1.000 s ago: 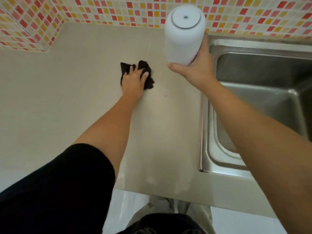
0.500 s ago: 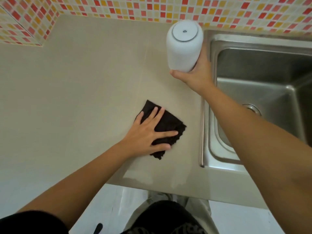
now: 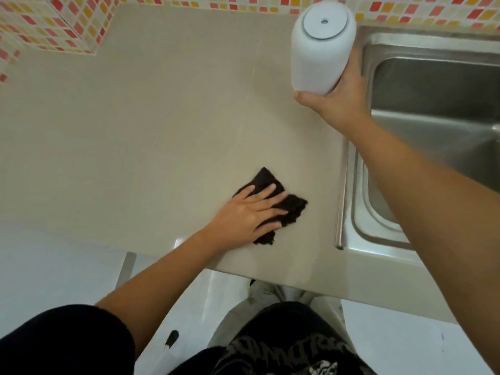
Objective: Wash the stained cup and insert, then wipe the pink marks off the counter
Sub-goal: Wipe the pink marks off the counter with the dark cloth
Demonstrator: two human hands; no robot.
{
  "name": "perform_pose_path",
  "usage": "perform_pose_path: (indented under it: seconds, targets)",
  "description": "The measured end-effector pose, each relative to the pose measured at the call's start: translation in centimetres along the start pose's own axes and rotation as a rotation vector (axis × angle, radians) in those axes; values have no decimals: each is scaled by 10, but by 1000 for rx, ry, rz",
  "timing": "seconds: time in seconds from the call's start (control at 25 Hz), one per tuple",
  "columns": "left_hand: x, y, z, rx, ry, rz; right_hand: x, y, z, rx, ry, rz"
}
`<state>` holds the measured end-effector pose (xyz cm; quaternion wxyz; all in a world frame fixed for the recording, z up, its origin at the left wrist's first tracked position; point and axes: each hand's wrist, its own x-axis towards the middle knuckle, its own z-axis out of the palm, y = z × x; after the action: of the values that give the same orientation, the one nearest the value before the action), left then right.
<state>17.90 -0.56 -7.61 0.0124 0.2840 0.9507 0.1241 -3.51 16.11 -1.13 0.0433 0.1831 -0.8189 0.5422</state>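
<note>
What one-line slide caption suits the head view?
Left hand presses a dark cloth on the counter while right hand holds a white cup.

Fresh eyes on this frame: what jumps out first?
The white cup stands out first, gripped by the right hand at the back of the beige counter, right beside the steel sink. Next is the dark cloth near the counter's front edge, pressed flat under the left hand with fingers spread. Red, orange and yellow mosaic tiles line the wall behind.
</note>
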Motion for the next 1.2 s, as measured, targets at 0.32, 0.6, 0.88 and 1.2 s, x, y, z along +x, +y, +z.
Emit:
perform_pose_path:
  seconds: [0.32, 0.6, 0.88, 1.2]
  targets:
    - [31, 41, 15, -21, 98, -35, 1, -8, 15, 16, 32, -4]
    - [-94, -120, -43, 20, 169, -565, 5, -8, 18, 88, 37, 47]
    - [29, -44, -13, 0, 109, -189, 11, -10, 29, 106, 17, 22]
    - [6, -150, -49, -94, 154, -459, 30, -12, 12, 87, 27, 27]
